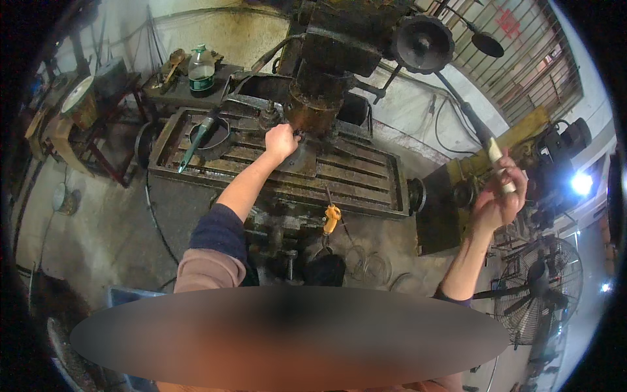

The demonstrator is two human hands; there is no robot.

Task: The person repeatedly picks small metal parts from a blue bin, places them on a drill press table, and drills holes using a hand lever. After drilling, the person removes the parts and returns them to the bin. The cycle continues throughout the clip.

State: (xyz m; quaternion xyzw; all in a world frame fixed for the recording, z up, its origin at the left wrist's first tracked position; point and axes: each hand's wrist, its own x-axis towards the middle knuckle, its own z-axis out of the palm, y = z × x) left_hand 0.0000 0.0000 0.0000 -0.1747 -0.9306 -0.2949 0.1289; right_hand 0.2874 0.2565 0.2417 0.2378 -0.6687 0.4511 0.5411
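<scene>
The left hand, curled into a fist, is beside the spindle and over the slotted table; what it holds cannot be told. The right hand, well apart, has its fingers closed around the pale grip of a lever slanting up and leftward from it. A green brush lies left of the left hand.

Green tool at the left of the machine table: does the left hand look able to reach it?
Probably yes: the left hand, curled beside the brown cylinder, is over the same table, and nothing tall seems to stand between it and the green tool to its left.
</scene>
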